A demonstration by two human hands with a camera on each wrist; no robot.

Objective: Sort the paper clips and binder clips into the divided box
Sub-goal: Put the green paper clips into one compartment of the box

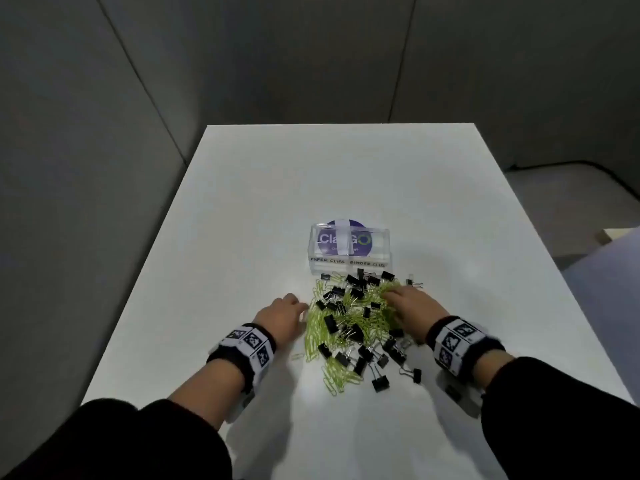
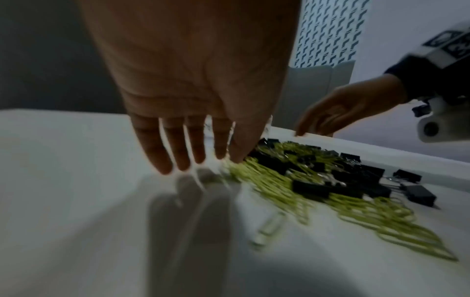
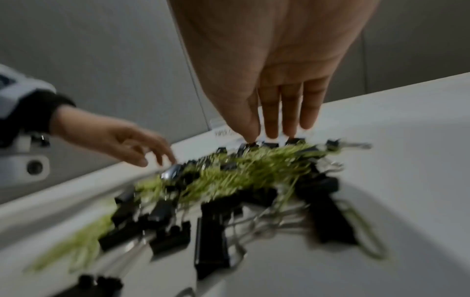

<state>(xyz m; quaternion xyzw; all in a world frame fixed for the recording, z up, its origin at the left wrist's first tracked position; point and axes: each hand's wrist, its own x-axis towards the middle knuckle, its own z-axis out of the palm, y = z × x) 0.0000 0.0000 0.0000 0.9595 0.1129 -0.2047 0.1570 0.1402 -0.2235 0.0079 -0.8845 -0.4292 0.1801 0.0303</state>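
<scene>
A mixed pile of yellow-green paper clips [image 1: 317, 327] and black binder clips [image 1: 330, 322] lies on the white table [image 1: 242, 202], just in front of a clear divided box [image 1: 349, 247] labelled for paper clips and binder clips. My left hand [image 1: 285, 311] hovers at the pile's left edge, fingers [image 2: 178, 152] straight and spread, holding nothing. My right hand [image 1: 412, 303] is over the pile's right side with straight fingers [image 3: 273, 120] reaching down to the clips [image 3: 254, 170]. One pale paper clip [image 2: 269, 227] lies apart by my left wrist.
The table's far half behind the box is bare white surface. Grey partition walls [image 1: 104, 133] stand to the left and behind. Stray binder clips [image 1: 414, 374] lie toward the table's right front.
</scene>
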